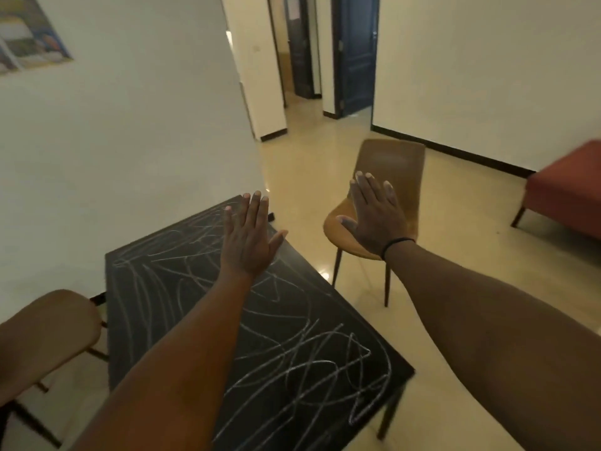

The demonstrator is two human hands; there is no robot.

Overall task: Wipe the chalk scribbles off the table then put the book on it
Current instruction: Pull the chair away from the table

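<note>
Scribbles (292, 362) of white chalk cover the whole black table (136, 320), nearest corner to far edge, so wiping is not yet begun. Chalk is loose powder and should lift with light strokes, though bare palms would likely smear it. Above the far half hovers the left hand (248, 237), flat, fingers straight, holding nothing. Beyond, the right hand (379, 214) is likewise spread and empty before a tan chair (400, 164). No book or cloth shows.

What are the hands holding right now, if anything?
Nothing. The left hand and the right hand are both flat, open and empty above the scribbled table.
</note>
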